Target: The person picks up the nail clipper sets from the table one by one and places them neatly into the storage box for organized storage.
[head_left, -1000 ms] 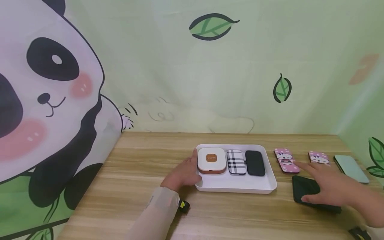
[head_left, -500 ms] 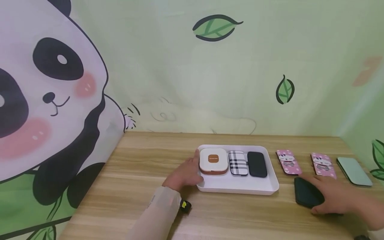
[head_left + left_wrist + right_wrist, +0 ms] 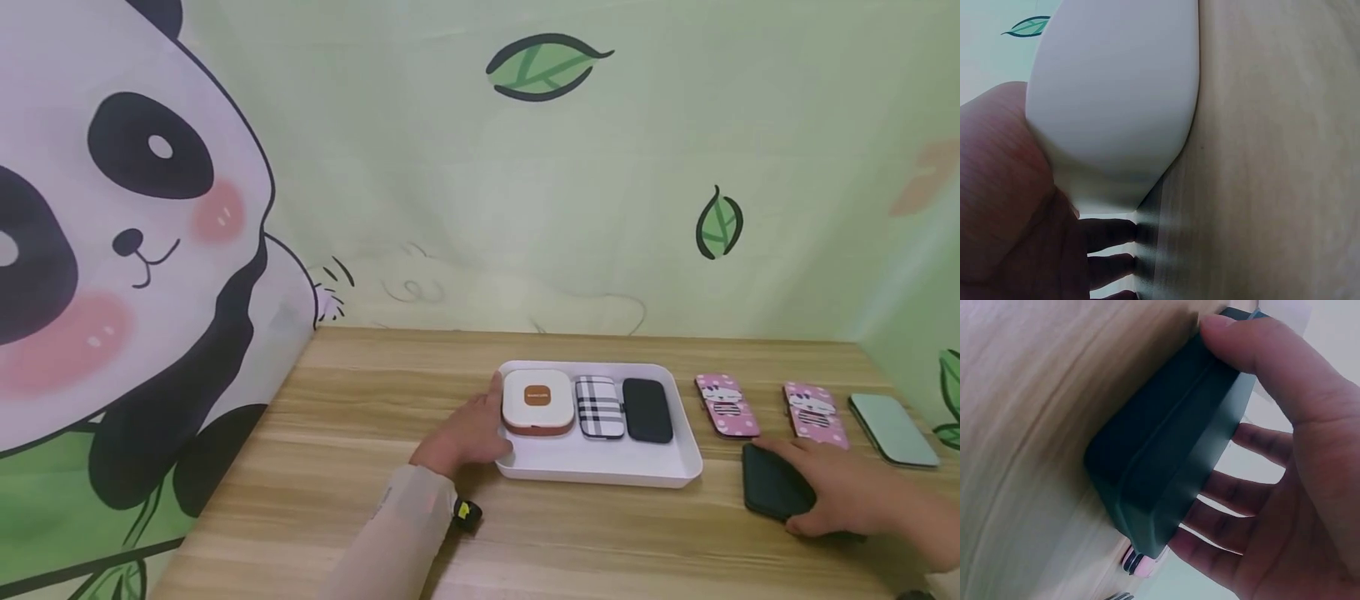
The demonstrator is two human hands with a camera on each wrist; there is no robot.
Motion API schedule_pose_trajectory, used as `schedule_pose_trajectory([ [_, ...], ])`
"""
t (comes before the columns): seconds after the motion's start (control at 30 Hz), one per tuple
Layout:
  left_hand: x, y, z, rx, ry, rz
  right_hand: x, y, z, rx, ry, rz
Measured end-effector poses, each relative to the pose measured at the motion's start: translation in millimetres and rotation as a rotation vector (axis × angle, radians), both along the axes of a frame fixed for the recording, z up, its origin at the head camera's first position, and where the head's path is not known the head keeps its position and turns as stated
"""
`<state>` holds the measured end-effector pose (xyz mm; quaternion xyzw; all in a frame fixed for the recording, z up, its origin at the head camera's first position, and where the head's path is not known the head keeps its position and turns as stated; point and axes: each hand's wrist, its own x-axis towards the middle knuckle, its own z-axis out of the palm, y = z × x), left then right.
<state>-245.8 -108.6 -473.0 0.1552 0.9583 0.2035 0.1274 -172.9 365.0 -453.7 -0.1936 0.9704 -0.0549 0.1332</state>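
My left hand (image 3: 468,431) holds the left end of a white tray (image 3: 600,467), its thumb over the rim. In the left wrist view the tray's outer wall (image 3: 1116,94) stands against the palm, with straight fingers beyond it. In the tray sit a white case (image 3: 537,412) with an orange label, a plaid case (image 3: 600,408) and a black case (image 3: 648,410). My right hand (image 3: 847,487) grips a dark green case (image 3: 772,483) on the table right of the tray. Thumb and fingers lie on opposite sides of its seamed body (image 3: 1166,444) in the right wrist view.
Two pink cases with a cat pattern, one nearer (image 3: 726,407) the tray and one farther right (image 3: 816,412), lie behind the right hand. A mint case (image 3: 894,429) lies at the far right. A printed cloth backdrop (image 3: 450,167) rises behind the wooden table (image 3: 360,400).
My right hand has come down from hovering over the dark green case and now grips it. The left hand stays at the tray. The view has shifted slightly left.
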Motion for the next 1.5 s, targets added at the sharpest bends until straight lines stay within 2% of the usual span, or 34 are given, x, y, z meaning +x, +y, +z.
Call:
schedule_pose_trajectory([
  [0.17, 0.4, -1.5, -2.7, -0.007, -0.005, 0.003, -0.2, -5.2, 0.8, 0.021, -0.022, -0.010],
  [0.27, 0.4, -1.2, -2.1, -0.004, -0.006, -0.003, -1.6, -7.8, 3.6, 0.037, 0.000, -0.005],
  [0.53, -0.7, -0.2, -0.7, 0.001, -0.021, 0.006, -12.2, -15.5, 18.8, 0.052, 0.008, 0.015],
  [0.77, -0.4, -1.7, -2.6, 0.001, -0.016, -0.003, -21.8, -29.7, 36.4, 0.073, 0.127, 0.077],
  [0.97, -2.1, -0.5, -1.2, 0.009, -0.015, -0.001, -32.1, -51.3, 51.7, 0.057, 0.184, 0.107],
  [1.23, -1.4, 0.0, 1.5, -0.004, -0.024, 0.011, -46.3, -93.9, 63.6, -0.014, 0.150, 0.110],
  [1.5, -1.4, 0.8, -0.3, 0.002, -0.043, 0.017, -58.6, -125.5, 71.2, -0.012, 0.126, 0.119],
])
